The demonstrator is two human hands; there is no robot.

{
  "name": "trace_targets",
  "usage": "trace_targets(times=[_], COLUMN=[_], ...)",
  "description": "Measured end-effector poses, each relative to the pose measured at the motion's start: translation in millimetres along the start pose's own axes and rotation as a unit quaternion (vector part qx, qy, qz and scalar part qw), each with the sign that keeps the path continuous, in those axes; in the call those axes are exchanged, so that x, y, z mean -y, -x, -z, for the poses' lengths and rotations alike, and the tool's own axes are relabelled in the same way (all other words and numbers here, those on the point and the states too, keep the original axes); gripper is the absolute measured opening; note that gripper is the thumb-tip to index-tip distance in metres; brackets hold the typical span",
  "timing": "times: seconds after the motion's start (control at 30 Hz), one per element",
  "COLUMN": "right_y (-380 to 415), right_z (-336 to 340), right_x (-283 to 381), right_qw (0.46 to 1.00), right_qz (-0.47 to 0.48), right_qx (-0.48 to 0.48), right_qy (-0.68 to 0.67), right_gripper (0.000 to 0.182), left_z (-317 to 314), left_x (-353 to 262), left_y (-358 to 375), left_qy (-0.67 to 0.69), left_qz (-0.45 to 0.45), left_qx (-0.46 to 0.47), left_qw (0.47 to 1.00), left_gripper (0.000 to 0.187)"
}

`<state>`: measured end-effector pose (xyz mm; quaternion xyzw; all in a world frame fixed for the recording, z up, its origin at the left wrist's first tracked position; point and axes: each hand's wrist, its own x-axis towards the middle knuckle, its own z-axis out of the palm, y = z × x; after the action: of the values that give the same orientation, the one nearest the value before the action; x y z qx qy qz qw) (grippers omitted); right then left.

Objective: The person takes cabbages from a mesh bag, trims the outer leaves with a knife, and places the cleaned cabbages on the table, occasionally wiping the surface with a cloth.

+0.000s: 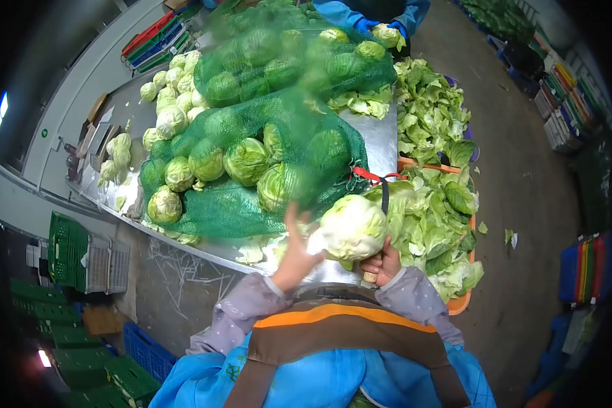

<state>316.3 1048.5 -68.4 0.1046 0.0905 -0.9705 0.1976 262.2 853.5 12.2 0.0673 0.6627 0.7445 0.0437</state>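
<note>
A pale trimmed cabbage [352, 228] is in front of my body at the table's near edge. My right hand [385, 264] is wrapped round the wooden handle [369, 277] of a knife, just below the cabbage's right side. The dark blade [385, 196] shows upright beyond the cabbage. My left hand [296, 253] has its fingers spread to the left of the cabbage; whether it touches the cabbage is unclear. Green net bags [251, 163] full of cabbages lie just beyond both hands, one with a red tie [367, 174] at its mouth.
Leaves fill an orange-rimmed crate [461, 303] on the right, with another leaf pile [425, 112] behind. Trimmed cabbages [172, 121] are heaped on the metal table [214, 257] at left. Across it, a co-worker's blue-gloved hands [387, 28] hold a cabbage. Green crates [68, 251] stand left.
</note>
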Motion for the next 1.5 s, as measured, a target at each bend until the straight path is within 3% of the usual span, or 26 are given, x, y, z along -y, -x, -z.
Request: trace_targets(times=[0.03,0.1,0.13,0.17,0.2,0.23,0.27,0.33,0.5,0.57,0.6,0.7,0.77,0.83,0.93,1.0,1.03,1.1,1.13,1.17,1.23,1.27,1.3,1.37,1.43,1.5], right_y=[2.3,11.8,13.8,13.6,14.4,16.7,24.1,36.7,30.0,18.8,0.9,-0.7,9.6,6.5,-13.2,-17.3,-13.6,1.3,7.5,7.2,3.2,1.3,-0.7,-6.7,-0.1,2.8], right_z=[-17.0,-48.1,-42.8,-31.2,-18.3,-17.4,-21.2,-53.7,-50.3,-39.1,-12.6,-9.6,-49.5,-52.0,-17.4,-4.7,-12.0,-35.3,-53.1,-56.7,-63.8,-62.2,-51.8,-20.5,-2.5,-12.0], right_x=[1.7,10.4,12.7,10.7,6.7,3.1,2.6,0.8,-1.0,-5.9,-5.5,-5.1,5.8,16.5,27.1,28.0,22.8,6.7,-2.2,-11.0,-15.9,-10.5,-2.6,20.0,33.4,39.7], right_qw=[1.0,0.957,0.927,0.856,0.712,0.523,0.52,0.447,0.408,0.521,0.712,0.641,0.604,0.514,0.433,0.354,0.355,0.441,0.483,0.485,0.495,0.503,0.505,0.481,0.462,0.443], right_qz=[-0.003,0.041,0.053,0.101,0.22,0.324,0.323,0.226,0.214,0.161,0.107,0.198,0.129,0.227,0.238,0.217,0.22,0.271,0.268,0.264,0.311,0.266,0.27,0.176,0.152,0.125], right_qx=[0.0,-0.046,-0.126,-0.199,-0.207,-0.202,-0.209,-0.204,-0.165,-0.224,-0.324,-0.25,-0.252,-0.272,-0.279,-0.287,-0.284,-0.264,-0.244,-0.24,-0.168,-0.208,-0.213,-0.336,-0.335,-0.327], right_qy=[-0.002,0.282,0.349,0.467,0.633,0.762,0.763,0.841,0.872,0.808,0.613,0.698,0.745,0.781,0.824,0.863,0.863,0.814,0.797,0.798,0.794,0.796,0.792,0.79,0.807,0.825], right_gripper=[0.059,0.054,0.063,0.062,0.058,0.055,0.055,0.052,0.047,0.047,0.046,0.047,0.044,0.039,0.029,0.02,0.02,0.018,0.016,0.016,0.015,0.016,0.016,0.021,0.029,0.038], left_z=[-4.5,-12.6,-10.7,-14.5,-20.1,-24.3,-23.0,-33.2,-35.2,-35.9,-36.2,-33.7,-30.4,-28.0,-6.4,18.7,25.0,35.7,37.8,29.7,27.7,27.1,26.0,24.9,27.4,32.5], left_x=[-12.1,-35.6,-19.4,-12.4,-6.2,1.6,22.1,22.7,26.1,26.2,23.9,21.9,28.3,29.0,27.3,26.6,17.1,-0.8,3.6,6.3,20.6,23.1,23.2,16.6,7.3,-7.3], left_y=[-1.8,-7.0,-9.5,-9.6,-6.4,-3.9,-2.8,-5.3,-4.3,4.8,7.3,2.0,2.2,5.2,5.0,0.5,0.1,9.6,-4.6,-6.3,-5.8,-3.1,3.5,13.1,15.9,17.0], left_qy=[-0.002,-0.099,-0.165,-0.163,-0.287,-0.407,-0.416,-0.423,-0.436,-0.435,-0.431,-0.398,-0.397,-0.398,-0.391,-0.461,-0.463,-0.194,-0.254,-0.26,-0.396,-0.399,-0.373,-0.371,-0.4,-0.393], left_qz=[0.002,0.066,0.011,0.015,-0.001,-0.02,-0.009,-0.011,-0.037,-0.013,-0.032,-0.063,-0.04,-0.034,-0.044,-0.072,-0.074,0.156,0.353,0.375,0.207,0.2,0.145,0.004,-0.144,-0.186], left_qx=[-0.002,0.124,0.101,0.105,0.094,0.085,0.087,0.097,0.099,0.104,0.11,0.109,0.137,0.132,0.171,0.293,0.29,0.176,0.128,0.125,0.117,0.116,0.087,0.06,0.072,0.085], left_qw=[1.0,0.985,0.981,0.981,0.953,0.909,0.905,0.901,0.894,0.894,0.895,0.909,0.907,0.907,0.903,0.835,0.834,0.952,0.891,0.881,0.887,0.887,0.912,0.927,0.902,0.896], left_gripper=[0.096,0.094,0.091,0.091,0.089,0.087,0.09,0.092,0.093,0.093,0.092,0.092,0.092,0.093,0.097,0.108,0.108,0.118,0.125,0.116,0.101,0.101,0.093,0.085,0.088,0.09])
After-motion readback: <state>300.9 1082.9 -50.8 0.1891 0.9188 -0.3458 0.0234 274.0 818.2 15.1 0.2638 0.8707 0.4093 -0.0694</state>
